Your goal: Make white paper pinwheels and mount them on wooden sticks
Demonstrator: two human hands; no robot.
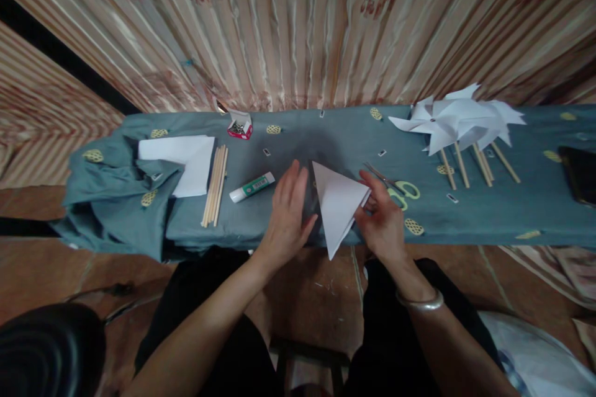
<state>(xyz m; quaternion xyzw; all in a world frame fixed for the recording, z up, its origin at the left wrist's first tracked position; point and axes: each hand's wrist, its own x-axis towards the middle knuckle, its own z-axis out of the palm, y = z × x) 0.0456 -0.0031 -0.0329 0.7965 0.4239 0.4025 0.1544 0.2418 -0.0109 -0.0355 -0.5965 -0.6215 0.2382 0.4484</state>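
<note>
A white sheet of paper point(336, 201), folded into a triangle, is pinched at its right corner by my right hand point(382, 218). Its long edge faces left and one point hangs over the table's front edge. My left hand point(289, 211) is just left of the paper, apart from it, with fingers stretched out and nothing in it. Left of that hand lies a glue stick point(252, 187) with a green label. Scissors point(399, 188) with light green handles lie behind my right hand, which partly hides them.
Several wooden sticks point(215, 186) lie beside white paper point(195, 164) at the left. Behind is a small red box of metal pins point(240, 126). White paper pinwheels point(459, 121) on sticks are piled at the right, near a dark phone-like object point(577, 173). A curtain point(298, 31) hangs behind.
</note>
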